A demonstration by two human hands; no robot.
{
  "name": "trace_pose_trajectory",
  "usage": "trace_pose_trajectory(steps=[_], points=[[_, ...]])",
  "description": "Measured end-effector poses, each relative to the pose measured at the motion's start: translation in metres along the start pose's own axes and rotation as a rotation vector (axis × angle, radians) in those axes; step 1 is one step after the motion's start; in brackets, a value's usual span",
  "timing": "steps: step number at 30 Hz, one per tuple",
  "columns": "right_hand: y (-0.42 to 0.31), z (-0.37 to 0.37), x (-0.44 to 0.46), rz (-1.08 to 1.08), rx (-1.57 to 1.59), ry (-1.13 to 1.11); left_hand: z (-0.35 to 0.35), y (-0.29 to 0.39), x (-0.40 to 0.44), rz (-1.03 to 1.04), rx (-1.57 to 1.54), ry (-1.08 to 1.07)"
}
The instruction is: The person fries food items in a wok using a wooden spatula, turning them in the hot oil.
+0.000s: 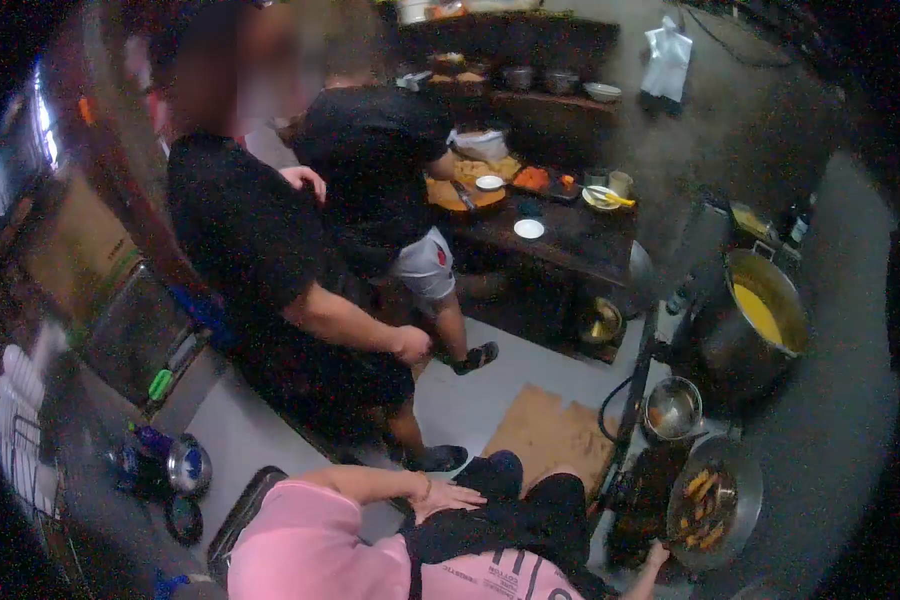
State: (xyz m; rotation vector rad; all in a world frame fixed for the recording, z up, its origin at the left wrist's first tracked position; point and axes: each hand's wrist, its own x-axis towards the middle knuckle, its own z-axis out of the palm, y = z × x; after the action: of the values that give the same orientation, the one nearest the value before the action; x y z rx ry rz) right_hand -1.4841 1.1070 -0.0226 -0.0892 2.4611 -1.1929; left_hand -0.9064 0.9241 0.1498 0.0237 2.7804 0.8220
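Note:
My left hand (448,497) lies flat on the dark cloth over my lap, fingers stretched out, holding nothing. At the lower right, my right hand (656,556) is closed at the near left rim of a wide metal wok (748,520). Whether it grips the wok's handle or a utensil is too small to tell. Several browned, elongated pieces of food (705,500) lie in the wok. Just beyond the wok stands a metal bowl (673,408), and behind that a large dark pot (735,340) with yellow contents.
Two people in black shirts stand ahead, one nearer (255,240), one at a dark table (595,250). On it are a cutting board (470,203), a knife, food and white plates (529,229). Flattened cardboard (545,435) covers floor before my knees. A crate (135,325) stands left.

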Motion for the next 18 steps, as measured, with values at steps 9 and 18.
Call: trace_pose_trajectory(steps=[9,18], points=[[0.016,0.019,-0.020,0.093,0.140,-0.107,-0.023,-0.026,0.015,0.062,0.016,0.065],[0.032,0.023,-0.013,0.109,0.165,-0.136,0.003,-0.038,0.035,0.093,-0.054,0.075]])
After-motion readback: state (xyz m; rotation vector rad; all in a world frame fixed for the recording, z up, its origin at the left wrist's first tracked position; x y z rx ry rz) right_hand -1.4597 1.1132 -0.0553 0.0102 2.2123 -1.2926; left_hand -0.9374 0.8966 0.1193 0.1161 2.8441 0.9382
